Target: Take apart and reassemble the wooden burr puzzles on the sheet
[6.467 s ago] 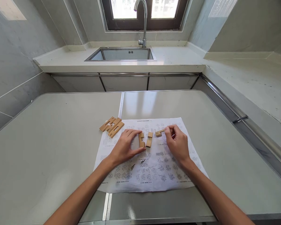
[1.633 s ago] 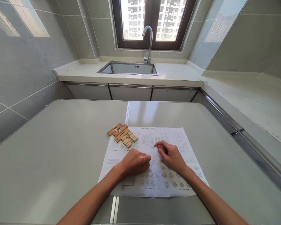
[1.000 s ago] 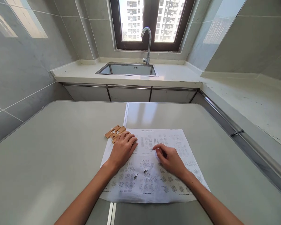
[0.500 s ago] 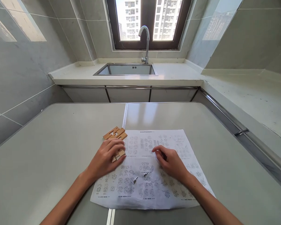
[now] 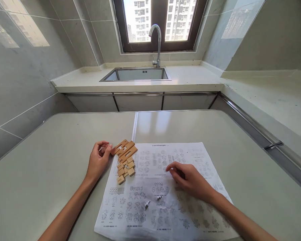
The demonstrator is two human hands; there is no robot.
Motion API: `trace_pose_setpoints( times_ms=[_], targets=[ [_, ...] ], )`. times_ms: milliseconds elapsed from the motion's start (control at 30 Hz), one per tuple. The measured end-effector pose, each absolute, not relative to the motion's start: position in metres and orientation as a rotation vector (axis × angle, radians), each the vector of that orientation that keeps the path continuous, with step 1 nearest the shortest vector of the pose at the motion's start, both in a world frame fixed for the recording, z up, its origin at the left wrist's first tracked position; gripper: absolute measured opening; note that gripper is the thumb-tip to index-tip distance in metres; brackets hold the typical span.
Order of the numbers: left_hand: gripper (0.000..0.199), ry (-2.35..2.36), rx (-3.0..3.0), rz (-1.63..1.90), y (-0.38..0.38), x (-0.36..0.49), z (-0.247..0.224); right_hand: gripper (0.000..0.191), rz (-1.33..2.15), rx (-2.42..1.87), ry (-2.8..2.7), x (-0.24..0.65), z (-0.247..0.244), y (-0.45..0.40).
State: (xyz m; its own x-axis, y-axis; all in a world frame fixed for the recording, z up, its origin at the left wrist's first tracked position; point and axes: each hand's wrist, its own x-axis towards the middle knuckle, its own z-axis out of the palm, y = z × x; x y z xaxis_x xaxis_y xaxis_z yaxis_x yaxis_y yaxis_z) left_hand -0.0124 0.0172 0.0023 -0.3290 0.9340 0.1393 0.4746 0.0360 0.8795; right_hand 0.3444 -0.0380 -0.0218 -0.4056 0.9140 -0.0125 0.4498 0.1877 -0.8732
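Several flat wooden plates [image 5: 127, 154] with slots lie in an overlapping stack on the upper left corner of the printed paper sheet [image 5: 150, 194]. Just below them sits a cluster of small wooden blocks [image 5: 125, 170]. My left hand [image 5: 99, 160] is at the left of the plates, fingers loosely bent and a gap inside them. Its thumb tip reaches the plates' left edge, and no object shows in its grasp. On the right half of the paper rests my right hand [image 5: 188, 179], its fingers curled in, index and thumb close together, with nothing visible in them.
The paper shows rows of small line drawings and two torn holes. It lies on a pale table [image 5: 52, 160] with a white seam [image 5: 134, 127]. Beyond are a counter with a sink [image 5: 137, 74], a tap [image 5: 158, 43] and a window. A metal rail [image 5: 251, 117] runs at the right.
My left hand has moved off the wooden pieces to their left, uncovering the plates and blocks. My right hand keeps nearly the same pose. The view has shifted slightly.
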Motion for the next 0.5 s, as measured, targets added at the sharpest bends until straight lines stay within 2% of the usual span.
trace_pose_setpoints(
  times_ms=[267,500],
  targets=[
    [0.034,1.875,1.375,1.222,0.012,-0.013,0.004,0.028,1.235,-1.232,-1.813,0.350,-0.030,-0.036],
    [0.047,1.879,1.538,1.064,0.013,-0.012,0.006,0.026,1.095,-1.245,-1.902,0.346,-0.033,-0.041]
  ],
)
